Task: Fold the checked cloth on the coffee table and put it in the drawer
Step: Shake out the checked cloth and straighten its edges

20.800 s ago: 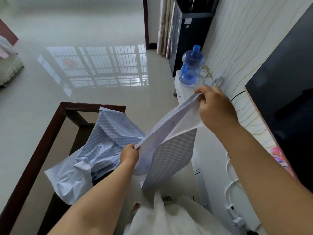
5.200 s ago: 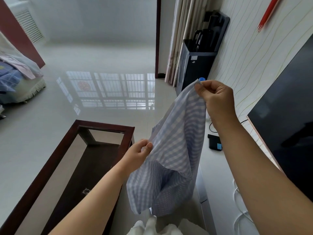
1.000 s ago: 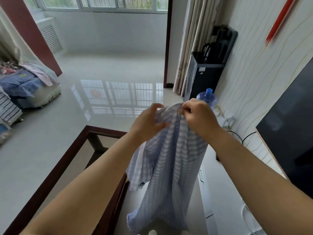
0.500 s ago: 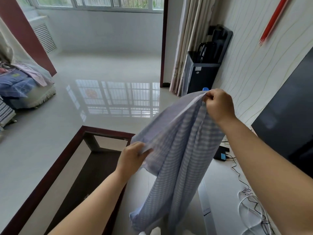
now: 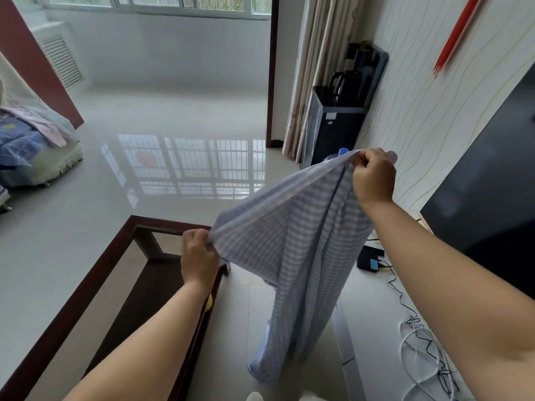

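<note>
The blue-and-white checked cloth [image 5: 292, 256] hangs in the air between the coffee table and the white TV cabinet. My right hand [image 5: 373, 176] pinches its top edge high up near the wall. Lower and to the left, my left hand [image 5: 198, 256] grips the same edge over the table's far right corner. The edge runs taut between both hands and the rest drapes down toward the floor. The coffee table [image 5: 86, 287] has a glass top in a dark red-brown wooden frame. No drawer front is clearly visible.
The white TV cabinet [image 5: 379, 337] on the right carries a black box [image 5: 369, 257] and tangled cables [image 5: 425, 351]. A dark TV screen [image 5: 492, 204] hangs on the wall. A black water dispenser [image 5: 338, 117] stands beyond. A sofa with bedding [image 5: 26, 149] sits far left across glossy tiled floor.
A second ago both hands were together at the cloth's top. Since then my left hand has slid down and left along the edge, spreading the cloth out between the two hands.
</note>
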Motion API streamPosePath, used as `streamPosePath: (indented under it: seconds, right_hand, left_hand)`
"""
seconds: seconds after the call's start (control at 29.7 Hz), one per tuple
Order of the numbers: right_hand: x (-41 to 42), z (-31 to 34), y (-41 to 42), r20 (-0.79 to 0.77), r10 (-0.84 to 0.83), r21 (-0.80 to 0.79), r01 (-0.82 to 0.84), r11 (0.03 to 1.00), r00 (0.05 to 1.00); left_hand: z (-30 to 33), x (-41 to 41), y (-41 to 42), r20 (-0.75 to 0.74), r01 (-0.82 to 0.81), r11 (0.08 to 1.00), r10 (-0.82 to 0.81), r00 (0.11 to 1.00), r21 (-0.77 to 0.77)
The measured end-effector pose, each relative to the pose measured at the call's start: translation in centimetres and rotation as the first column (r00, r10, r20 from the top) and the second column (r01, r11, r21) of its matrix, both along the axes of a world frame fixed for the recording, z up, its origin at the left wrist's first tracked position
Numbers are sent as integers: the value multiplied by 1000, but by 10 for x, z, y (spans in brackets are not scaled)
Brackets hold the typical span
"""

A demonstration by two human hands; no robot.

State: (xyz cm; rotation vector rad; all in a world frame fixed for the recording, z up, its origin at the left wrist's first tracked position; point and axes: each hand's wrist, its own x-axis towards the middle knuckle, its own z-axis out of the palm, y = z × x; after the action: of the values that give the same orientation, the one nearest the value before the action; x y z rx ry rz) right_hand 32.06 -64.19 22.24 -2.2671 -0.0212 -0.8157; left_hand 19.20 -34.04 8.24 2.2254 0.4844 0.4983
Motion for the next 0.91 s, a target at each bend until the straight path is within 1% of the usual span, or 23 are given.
streamPosePath:
  seconds: [0.03,0.1,0.13,0.17,0.2,0.27,0.34,0.4,0.44,0.47,0.5,0.54,0.57,0.61,0.64,0.67,0.71,0.74,0.77,0.81,0.84,0.87,0.91]
  right_hand:
    - [0,1,-2,5,-8,15,8,1000,1000]
    - [5,5,-10,-30,-33,52,35,998,999]
    - [10,7,-15,-60,-46,65,50,997,997]
    - [15,10,-22,-87,-57,71,63,996,995]
    - [20,11,-28,-105,-60,74,68,995,993]
    - [28,14,-40,-124,-55,101,68,993,991]
    - [31,14,-46,-146,-59,111,76,991,987]
    - [35,13,-53,-175,-93,110,113,987,980]
    - [37,13,-56,-198,-119,110,142,984,973]
    - [39,13,-59,-226,-143,108,171,979,964]
    - [42,13,-60,-254,-162,98,192,977,954]
    - [45,14,-59,-280,-175,77,204,976,944]
    - [47,16,-58,-299,-187,55,212,976,936]
    - [50,17,-56,-311,-191,46,216,975,931]
    - [53,17,-54,-318,-190,53,217,975,929]
    - [56,16,-52,-324,-183,72,218,973,928]
    - [58,14,-50,-334,-178,86,218,972,926]
    - [59,10,-49,-345,-176,85,217,972,922]
    - [59,5,-49,-355,-177,71,215,974,918]
    - [59,0,-49,-363,-180,56,214,975,914]
    - [57,-4,-48,-364,-185,40,214,976,913]
    - [56,-8,-48,-364,-194,34,221,975,911]
    - [56,-11,-48,-365,-205,36,233,972,908]
  left_hand:
    - [6,5,4,33,8,991,-3,999,-135]
    - [22,12,5,67,55,904,-29,997,-423]
    - [26,17,5,71,77,848,-47,996,-524]
    - [28,23,6,67,97,815,-71,995,-572]
    - [32,27,7,52,116,800,-106,993,-588]
    - [39,32,8,54,198,797,-204,977,-570]
    - [51,33,9,122,281,790,-257,959,-545]
    - [66,38,11,222,394,789,-326,919,-471]
    - [76,39,9,228,456,788,-395,890,-414]
    - [83,41,8,155,507,797,-484,861,-327]
    - [88,41,4,13,555,802,-567,824,-221]
    - [87,40,1,-207,602,794,-605,769,-81]
    - [81,35,-1,-429,674,736,-592,682,56]
    - [70,31,1,-612,723,671,-506,608,164]
    - [55,28,6,-708,741,631,-414,571,229]
    - [40,25,14,-721,713,640,-346,600,286]
    - [28,23,25,-673,632,706,-299,676,320]
    - [20,22,34,-580,503,812,-267,770,295]
    - [16,23,42,-463,366,900,-228,857,235]
    - [16,24,48,-350,243,957,-175,920,158]
    - [18,26,52,-252,144,985,-117,961,93]
    - [20,29,55,-197,73,997,-66,978,29]
    - [23,31,58,-165,53,998,-57,985,-27]
